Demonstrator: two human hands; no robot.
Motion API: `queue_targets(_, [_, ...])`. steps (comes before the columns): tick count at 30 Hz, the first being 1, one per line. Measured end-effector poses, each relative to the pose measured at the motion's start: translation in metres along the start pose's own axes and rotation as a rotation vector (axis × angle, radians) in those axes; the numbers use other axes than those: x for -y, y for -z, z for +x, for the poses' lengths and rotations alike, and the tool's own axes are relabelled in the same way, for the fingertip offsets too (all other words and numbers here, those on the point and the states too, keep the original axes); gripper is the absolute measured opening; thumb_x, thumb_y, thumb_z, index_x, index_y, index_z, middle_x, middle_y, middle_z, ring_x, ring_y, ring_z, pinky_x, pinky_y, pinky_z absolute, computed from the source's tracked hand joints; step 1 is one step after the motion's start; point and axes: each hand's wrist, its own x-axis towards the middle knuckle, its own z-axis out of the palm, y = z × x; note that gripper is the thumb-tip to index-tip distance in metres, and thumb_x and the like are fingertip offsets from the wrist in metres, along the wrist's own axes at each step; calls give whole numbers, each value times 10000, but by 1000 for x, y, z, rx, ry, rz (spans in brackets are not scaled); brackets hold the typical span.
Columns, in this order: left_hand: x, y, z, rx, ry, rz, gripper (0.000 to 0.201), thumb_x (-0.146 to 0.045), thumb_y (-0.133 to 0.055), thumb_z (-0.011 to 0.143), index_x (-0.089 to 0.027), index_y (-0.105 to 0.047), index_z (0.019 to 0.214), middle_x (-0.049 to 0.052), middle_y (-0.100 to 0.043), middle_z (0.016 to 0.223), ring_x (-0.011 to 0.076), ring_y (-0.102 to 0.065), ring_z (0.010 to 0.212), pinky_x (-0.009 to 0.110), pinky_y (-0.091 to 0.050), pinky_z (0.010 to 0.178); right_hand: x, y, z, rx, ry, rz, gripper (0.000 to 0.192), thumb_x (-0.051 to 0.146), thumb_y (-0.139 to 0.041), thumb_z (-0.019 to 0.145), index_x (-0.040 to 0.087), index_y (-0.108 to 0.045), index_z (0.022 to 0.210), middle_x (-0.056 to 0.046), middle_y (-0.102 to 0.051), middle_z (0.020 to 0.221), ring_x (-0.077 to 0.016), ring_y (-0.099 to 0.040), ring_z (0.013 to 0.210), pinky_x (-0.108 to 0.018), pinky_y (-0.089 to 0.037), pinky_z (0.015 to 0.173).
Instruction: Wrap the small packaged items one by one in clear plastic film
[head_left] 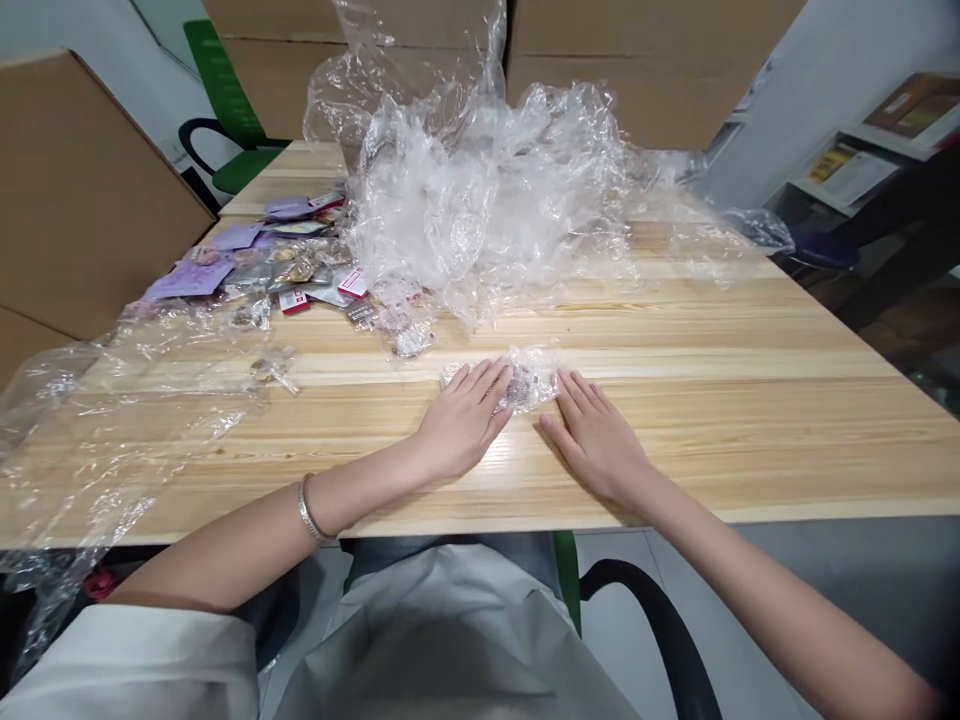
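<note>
A small clear plastic packet (531, 378) lies on the wooden table in front of me; something dark and small shows inside, too unclear to name. My left hand (466, 412) rests flat over the packet's left side, fingers stretched out. At the packet's right edge lies my right hand (596, 435), also flat, with its fingertips by the plastic and its thumb apart. Neither hand grips anything. Part of the packet is hidden under the left fingers.
A big heap of crumpled clear plastic (487, 190) covers the table's far middle. Small packaged items and purple cards (196, 275) pile up at the left back. Loose plastic film (142, 400) hangs over the left front edge. Cardboard boxes (82, 200) stand at the left and behind.
</note>
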Motion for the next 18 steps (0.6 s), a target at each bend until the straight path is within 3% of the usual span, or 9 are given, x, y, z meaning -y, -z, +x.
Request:
queue_targets(4, [2,0,0,-8,-13,-7,553,-392,-284,1048,-107,-334,1520,142,-325,1602,257,-273,1495,450,-208,1228,2,-2,43,-54,-94,283,743,627,-235,988,175,-250,1578,-130,-265,1620,-272,-151,1517,-558,-137,1215])
queue_targets(6, [4,0,0,-13,-27,-14,548,-396,-286,1048,-126,-329,1523,137,-334,1599,252,-275,1495,453,-212,1227,5,-4,54,-112,-134,545,747,618,-288,985,243,-99,1604,-128,-263,1623,-255,-234,1499,-554,-259,1182])
queue_targets(8, [6,-1,0,-17,-44,-16,543,-392,-293,1048,-137,-325,1526,133,-336,1599,252,-277,1494,452,-214,1226,7,-6,60,-155,-188,819,774,582,-346,984,256,-10,1600,-153,-332,1591,-244,-401,1425,-504,-422,1099])
queue_targets(9, [8,-2,0,-18,-53,-16,539,-387,-298,1047,-142,-324,1527,130,-336,1600,252,-278,1493,452,-216,1225,7,-7,62,-175,-220,933,778,563,-393,975,236,-61,1597,-172,-402,1549,-249,-490,1362,-479,-481,1049])
queue_targets(11, [10,-2,1,-22,-68,-14,532,-376,-308,1046,-147,-327,1526,123,-346,1596,249,-283,1492,453,-218,1225,8,-7,64,-193,-269,1097,734,544,-553,911,173,-355,1513,-190,-576,1393,-278,-620,1216,-460,-541,977])
queue_targets(13, [11,-1,1,-18,-75,-9,532,-370,-314,1046,-134,-335,1522,121,-360,1590,247,-289,1490,454,-218,1227,8,-4,65,-221,-329,1196,596,522,-708,805,145,-636,1261,-163,-712,1171,-293,-699,1048,-460,-579,907])
queue_targets(15, [10,0,2,-4,-70,0,535,-368,-315,1047,-108,-350,1514,125,-368,1585,247,-295,1487,450,-217,1230,12,-1,63,-305,-403,1236,481,503,-768,744,158,-739,1079,-121,-757,1037,-285,-724,936,-455,-602,837])
queue_targets(18, [8,1,3,21,-56,13,545,-361,-316,1047,-77,-350,1512,136,-357,1588,256,-291,1488,448,-210,1234,25,1,57,-489,-403,1156,426,496,-696,818,192,-752,1111,-93,-737,1151,-287,-693,1059,-468,-570,914])
